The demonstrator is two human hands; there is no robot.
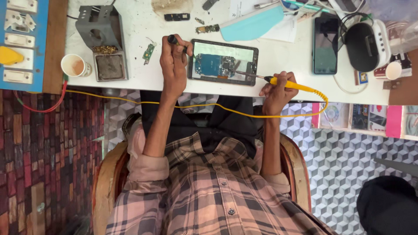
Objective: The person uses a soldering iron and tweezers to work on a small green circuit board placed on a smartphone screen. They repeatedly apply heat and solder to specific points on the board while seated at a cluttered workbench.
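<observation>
Right hand point(278, 90) grips a yellow-handled soldering iron point(285, 83), tip pointing left onto the opened phone's blue circuit board point(214, 65); left hand point(174, 61) pinches a small black tool point(173, 40) at the bench's near edge.

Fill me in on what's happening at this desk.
A person sits at a white desk. The right hand holds a yellow soldering iron, its tip on the blue circuit board inside an opened phone. The left hand rests at the phone's edge, with a small dark tool in its grip. A paper cup stands nearby.
</observation>
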